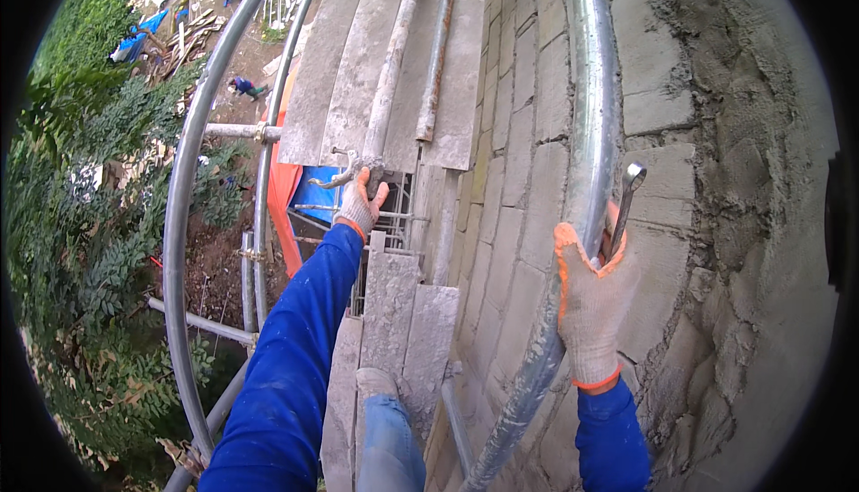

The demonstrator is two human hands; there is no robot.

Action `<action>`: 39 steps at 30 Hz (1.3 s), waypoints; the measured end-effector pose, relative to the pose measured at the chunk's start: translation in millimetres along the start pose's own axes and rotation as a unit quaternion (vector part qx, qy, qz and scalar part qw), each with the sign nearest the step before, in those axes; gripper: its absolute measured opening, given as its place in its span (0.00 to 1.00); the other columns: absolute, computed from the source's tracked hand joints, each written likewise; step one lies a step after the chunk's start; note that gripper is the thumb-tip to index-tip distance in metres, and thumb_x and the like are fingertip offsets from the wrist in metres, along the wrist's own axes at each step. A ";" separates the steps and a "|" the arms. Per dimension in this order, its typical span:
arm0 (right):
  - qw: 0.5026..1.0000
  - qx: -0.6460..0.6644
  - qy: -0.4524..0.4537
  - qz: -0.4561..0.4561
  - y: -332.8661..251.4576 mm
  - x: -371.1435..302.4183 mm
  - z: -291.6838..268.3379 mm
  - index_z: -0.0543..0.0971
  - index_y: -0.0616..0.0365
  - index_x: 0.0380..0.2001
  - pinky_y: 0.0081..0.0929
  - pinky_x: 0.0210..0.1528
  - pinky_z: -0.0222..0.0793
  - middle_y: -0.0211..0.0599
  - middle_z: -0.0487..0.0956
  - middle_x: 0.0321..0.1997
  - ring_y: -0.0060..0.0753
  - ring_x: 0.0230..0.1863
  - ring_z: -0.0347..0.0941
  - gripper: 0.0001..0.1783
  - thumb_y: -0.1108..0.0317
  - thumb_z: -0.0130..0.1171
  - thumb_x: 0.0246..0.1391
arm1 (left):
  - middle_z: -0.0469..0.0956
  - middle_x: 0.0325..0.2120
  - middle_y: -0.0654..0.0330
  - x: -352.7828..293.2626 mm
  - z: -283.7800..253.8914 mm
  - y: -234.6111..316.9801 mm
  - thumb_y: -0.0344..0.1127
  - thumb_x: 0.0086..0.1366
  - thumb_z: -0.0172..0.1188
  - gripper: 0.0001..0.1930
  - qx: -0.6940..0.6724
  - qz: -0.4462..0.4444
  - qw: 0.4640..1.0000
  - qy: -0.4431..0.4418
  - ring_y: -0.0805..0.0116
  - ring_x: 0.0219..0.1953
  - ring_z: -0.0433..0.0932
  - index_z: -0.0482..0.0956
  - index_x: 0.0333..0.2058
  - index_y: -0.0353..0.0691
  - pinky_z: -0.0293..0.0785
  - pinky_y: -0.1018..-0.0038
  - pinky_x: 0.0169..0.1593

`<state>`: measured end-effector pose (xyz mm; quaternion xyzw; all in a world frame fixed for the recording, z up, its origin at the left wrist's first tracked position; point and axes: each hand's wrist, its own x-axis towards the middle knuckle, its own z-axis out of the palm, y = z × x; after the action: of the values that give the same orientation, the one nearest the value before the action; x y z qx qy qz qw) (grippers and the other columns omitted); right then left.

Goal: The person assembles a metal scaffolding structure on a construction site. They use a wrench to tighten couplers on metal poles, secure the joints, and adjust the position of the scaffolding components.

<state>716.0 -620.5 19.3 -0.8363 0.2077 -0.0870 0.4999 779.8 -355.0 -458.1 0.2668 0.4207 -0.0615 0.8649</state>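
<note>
My left hand, in a pale knit glove with bare fingertips, is closed around a cement-crusted scaffold clamp at the near end of a long pipe. That pipe lies along the grey planks. On the right, my right hand, gloved alike with orange edging, grips a metal wrench, ring end up. Its thumb and fingers also straddle a thick silver scaffold tube running beside the wall. Part of the wrench is hidden inside the hand.
A second, rusty pipe lies on the planks. Between them and the nearer planks, where my foot stands, is a gap showing bars below. A block wall rises right; guard tubes curve left. Far below, a person is on the ground.
</note>
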 end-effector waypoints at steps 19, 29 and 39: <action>1.000 0.022 -0.016 -0.007 26.4 11.5 7.1 0.70 0.66 0.63 0.30 0.59 0.68 0.42 0.78 0.54 0.30 0.54 0.74 0.33 0.67 0.70 0.57 | 0.79 0.48 0.41 27.9 -45.2 5.8 0.39 0.63 0.67 0.38 0.645 0.145 0.750 -0.032 0.53 0.49 0.80 0.62 0.67 0.33 0.80 0.62 0.51; 0.982 -0.142 -0.069 -0.108 46.0 14.1 -18.6 0.76 0.67 0.57 0.27 0.58 0.66 0.34 0.78 0.53 0.27 0.51 0.71 0.25 0.57 0.61 0.67 | 0.77 0.57 0.41 -596.3 -322.9 -23.6 0.41 0.63 0.61 0.34 0.599 -0.136 0.777 0.137 0.51 0.58 0.78 0.68 0.66 0.37 0.74 0.60 0.60; 0.872 -0.429 -0.042 -0.231 53.0 36.4 -31.9 0.76 0.66 0.59 0.40 0.57 0.69 0.55 0.80 0.55 0.47 0.53 0.78 0.37 0.39 0.46 0.70 | 0.76 0.56 0.44 -873.9 -390.0 185.8 0.29 0.63 0.63 0.27 0.539 0.139 0.647 0.521 0.51 0.54 0.79 0.71 0.61 0.31 0.77 0.66 0.58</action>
<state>723.6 -683.8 -13.8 -0.9956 0.0047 -0.0668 0.0660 12.3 -100.2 86.3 0.7292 0.6527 -0.0069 0.2054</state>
